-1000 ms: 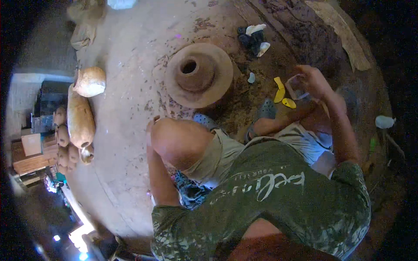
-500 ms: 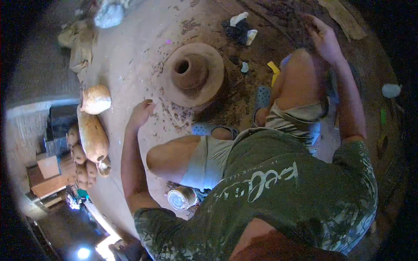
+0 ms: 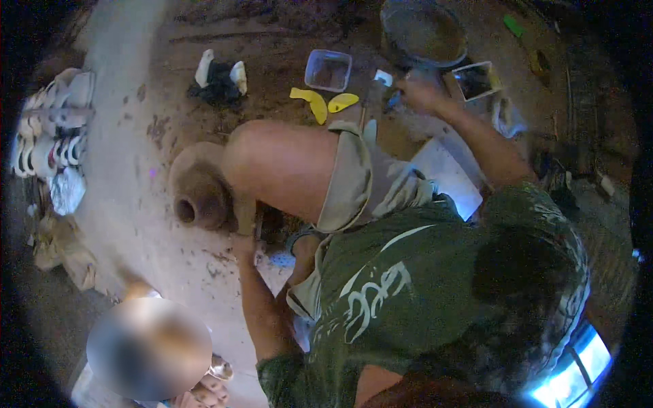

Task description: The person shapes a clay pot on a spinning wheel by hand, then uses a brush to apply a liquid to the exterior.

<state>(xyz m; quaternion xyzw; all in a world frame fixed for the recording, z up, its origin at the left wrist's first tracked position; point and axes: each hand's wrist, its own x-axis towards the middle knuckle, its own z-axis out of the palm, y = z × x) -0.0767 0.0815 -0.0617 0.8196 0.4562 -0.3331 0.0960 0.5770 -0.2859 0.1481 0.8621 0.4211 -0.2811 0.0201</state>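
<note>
Your left hand was pressed flat on the floor just beside the brown clay pot, fingers spread and clamped on nothing. The pot sat on the dusty floor against your bent knee. Your right hand reached forward near a small white-and-blue object; whether its grip was closed on anything, you could not tell. A clear plastic box, two yellow scraps and a round basin lay close by.

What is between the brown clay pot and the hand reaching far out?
In the head view, the person's bent bare knee lies between the clay pot and the right hand, with yellow scraps beyond it.
</note>
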